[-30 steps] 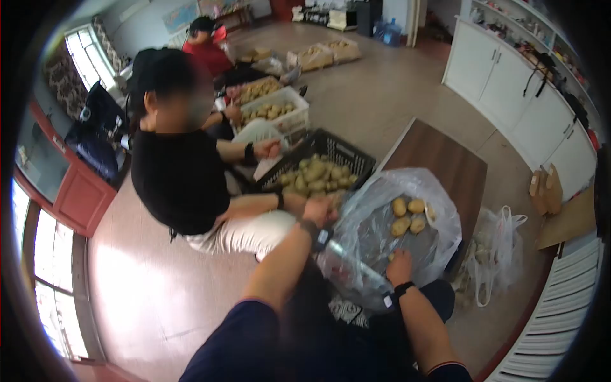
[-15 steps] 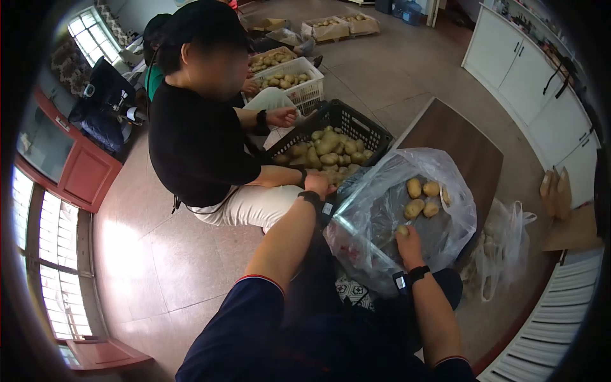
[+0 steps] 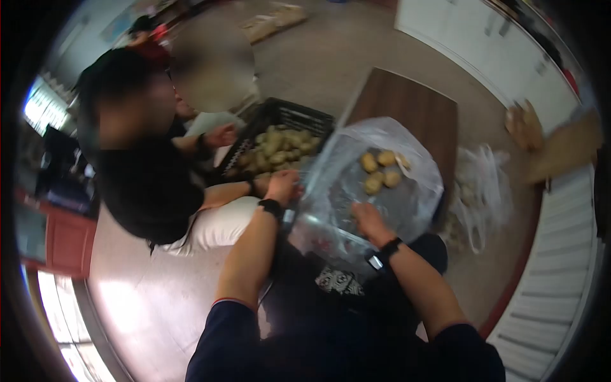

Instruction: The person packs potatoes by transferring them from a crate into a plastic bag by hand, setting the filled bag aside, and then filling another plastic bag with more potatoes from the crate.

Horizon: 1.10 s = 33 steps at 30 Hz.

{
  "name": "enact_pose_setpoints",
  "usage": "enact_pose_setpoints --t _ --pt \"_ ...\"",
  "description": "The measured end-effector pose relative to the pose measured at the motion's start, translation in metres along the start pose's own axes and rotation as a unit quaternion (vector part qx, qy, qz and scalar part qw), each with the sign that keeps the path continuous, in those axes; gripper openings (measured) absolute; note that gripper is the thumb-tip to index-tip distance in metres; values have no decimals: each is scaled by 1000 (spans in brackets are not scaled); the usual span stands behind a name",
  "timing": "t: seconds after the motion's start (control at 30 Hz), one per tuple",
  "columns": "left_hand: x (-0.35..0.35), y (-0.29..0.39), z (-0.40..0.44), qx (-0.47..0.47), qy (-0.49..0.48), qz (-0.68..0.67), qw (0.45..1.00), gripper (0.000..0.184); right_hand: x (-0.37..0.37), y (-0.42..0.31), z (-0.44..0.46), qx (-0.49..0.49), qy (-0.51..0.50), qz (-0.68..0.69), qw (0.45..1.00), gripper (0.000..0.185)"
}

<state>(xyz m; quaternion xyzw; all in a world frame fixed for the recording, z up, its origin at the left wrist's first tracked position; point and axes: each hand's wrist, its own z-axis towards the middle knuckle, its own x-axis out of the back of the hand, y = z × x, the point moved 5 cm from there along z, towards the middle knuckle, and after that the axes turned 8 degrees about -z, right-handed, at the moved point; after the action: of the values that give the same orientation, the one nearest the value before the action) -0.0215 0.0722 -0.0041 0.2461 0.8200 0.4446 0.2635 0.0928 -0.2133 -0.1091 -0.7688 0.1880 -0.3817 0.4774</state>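
A clear plastic bag [image 3: 417, 149] lies open over a dark wooden table [image 3: 407, 102], with several potatoes [image 3: 373, 181] inside. My right hand [image 3: 372, 224] is in the bag's mouth near its front edge, fingers curled round a potato that is blurred and mostly hidden. At the bag's left edge, beside the black crate [image 3: 299, 114], my left hand [image 3: 282, 186] is closed; what it holds is too blurred to make out. Many more potatoes [image 3: 277, 145] fill the crate.
A co-worker in black [image 3: 143, 191] sits at the left, one hand [image 3: 221, 135] over the crate's side and a forearm near my left hand. White plastic bags [image 3: 480, 191] are on the floor at the right, near a radiator [image 3: 547, 286]. White cabinets [image 3: 468, 48] stand behind.
The view has swung, shifting the scene leftward and blurring it. My right hand, still closed, is a little farther from the potatoes in the bag. My left hand stays by the bag's left edge.
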Motion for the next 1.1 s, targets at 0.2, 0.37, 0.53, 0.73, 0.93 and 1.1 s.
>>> enact_pose_setpoints --t 0.2,0.37,0.53,0.73,0.93,1.1 --pt "-61 -10 -32 105 -152 81 979 43 2 -88 -31 0 -111 114 987 44" --pt "-81 -29 -37 133 -203 96 965 44 9 -118 -30 4 -110 123 986 48" --pt "-102 -22 -63 196 -273 58 940 39 12 -140 -20 30 -83 125 988 49" --pt "-92 -30 -41 179 -282 36 942 28 17 -126 3 110 -33 -55 992 32" --pt "-64 -15 -12 110 -226 -73 965 23 60 -108 19 159 102 -336 923 40" --pt "-34 -5 2 67 -71 -99 990 27 68 -84 31 157 81 -371 911 50"
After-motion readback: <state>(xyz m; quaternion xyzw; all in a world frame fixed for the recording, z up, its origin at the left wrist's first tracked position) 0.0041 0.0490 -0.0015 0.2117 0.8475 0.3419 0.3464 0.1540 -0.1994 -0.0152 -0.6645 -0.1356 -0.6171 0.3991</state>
